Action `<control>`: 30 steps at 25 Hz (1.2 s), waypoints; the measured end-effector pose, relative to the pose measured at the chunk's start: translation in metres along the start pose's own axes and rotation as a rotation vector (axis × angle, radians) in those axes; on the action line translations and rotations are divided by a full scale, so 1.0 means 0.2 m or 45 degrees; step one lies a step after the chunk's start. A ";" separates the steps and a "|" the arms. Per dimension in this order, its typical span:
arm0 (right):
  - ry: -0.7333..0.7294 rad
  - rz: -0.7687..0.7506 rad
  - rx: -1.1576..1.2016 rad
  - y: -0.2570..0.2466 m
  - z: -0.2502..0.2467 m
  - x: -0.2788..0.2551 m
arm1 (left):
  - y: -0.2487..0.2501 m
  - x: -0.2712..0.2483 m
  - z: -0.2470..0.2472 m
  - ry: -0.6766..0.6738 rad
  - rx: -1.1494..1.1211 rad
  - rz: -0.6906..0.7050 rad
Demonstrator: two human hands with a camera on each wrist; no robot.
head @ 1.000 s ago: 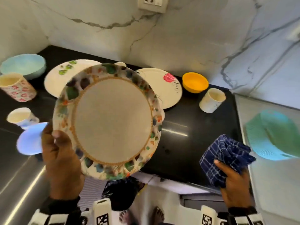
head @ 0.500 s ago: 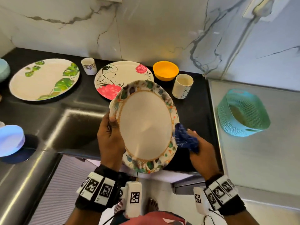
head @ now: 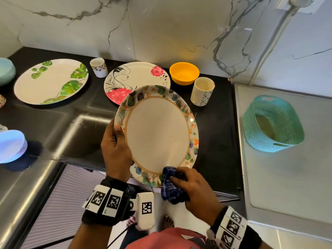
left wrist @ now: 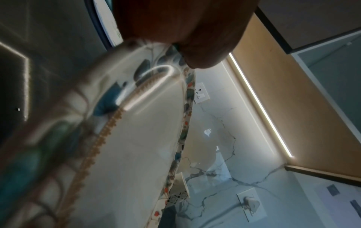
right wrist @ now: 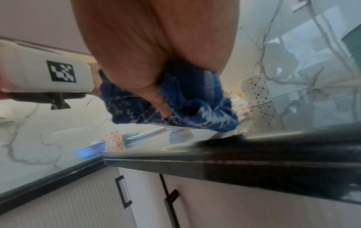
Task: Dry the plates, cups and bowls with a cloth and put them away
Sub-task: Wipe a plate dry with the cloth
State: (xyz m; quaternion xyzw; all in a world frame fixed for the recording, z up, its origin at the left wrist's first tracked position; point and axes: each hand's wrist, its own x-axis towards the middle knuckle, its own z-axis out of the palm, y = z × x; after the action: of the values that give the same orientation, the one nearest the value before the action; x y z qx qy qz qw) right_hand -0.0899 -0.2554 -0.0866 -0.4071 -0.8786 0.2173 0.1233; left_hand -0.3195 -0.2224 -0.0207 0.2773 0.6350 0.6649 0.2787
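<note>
**Plate held over counter edge, cloth at near rim**

Left hand (head: 115,151) gripping plate (head: 158,135) by left rim, fingers hidden behind. Right hand (head: 195,189) bunched around blue cloth (head: 170,187), pressed on plate's near rim; fingertips buried in folds. Left wrist view blurred.

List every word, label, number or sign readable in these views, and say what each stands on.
No readable words or numbers in any view.
Wrist bands: black-and-white square marker codes only, no text.
White camera housing: one square marker code, no text.
Plates, cups and bowls: printed patterns only, no lettering.
</note>
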 end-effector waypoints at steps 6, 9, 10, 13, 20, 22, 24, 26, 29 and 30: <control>-0.052 0.372 -0.319 0.26 -0.14 0.18 | -0.02 -0.02 0.02 0.010 0.088 0.021; -0.070 0.457 -0.353 0.29 -0.19 0.26 | -0.01 -0.03 0.03 0.045 0.126 0.077; -0.086 0.436 -0.328 0.25 -0.18 0.25 | 0.00 -0.03 0.04 0.055 0.140 0.092; -0.125 0.232 -0.163 0.08 -0.12 0.13 | 0.00 -0.02 0.05 0.089 0.167 0.122; -0.071 0.379 -0.269 0.22 -0.11 0.15 | 0.00 -0.05 0.04 0.055 0.182 0.112; -0.090 0.497 -0.307 0.30 -0.18 0.22 | -0.01 -0.07 0.05 0.045 0.181 0.118; -0.121 0.487 -0.299 0.29 -0.20 0.25 | 0.01 -0.08 0.06 0.058 0.172 0.124; -0.175 0.381 -0.232 0.23 -0.18 0.19 | 0.02 -0.08 0.07 0.082 0.152 0.134; -0.253 0.108 -0.075 0.07 -0.18 0.09 | 0.04 -0.05 0.09 0.088 0.113 0.106; -0.262 0.029 -0.051 0.02 -0.17 0.08 | 0.04 -0.05 0.10 0.085 0.085 0.078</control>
State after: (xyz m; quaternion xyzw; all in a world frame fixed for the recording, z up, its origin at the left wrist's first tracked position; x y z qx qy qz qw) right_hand -0.0843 -0.2305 -0.0579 -0.3950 -0.8860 0.2418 0.0219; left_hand -0.2984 -0.2157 -0.0119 0.2835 0.6569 0.6605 0.2276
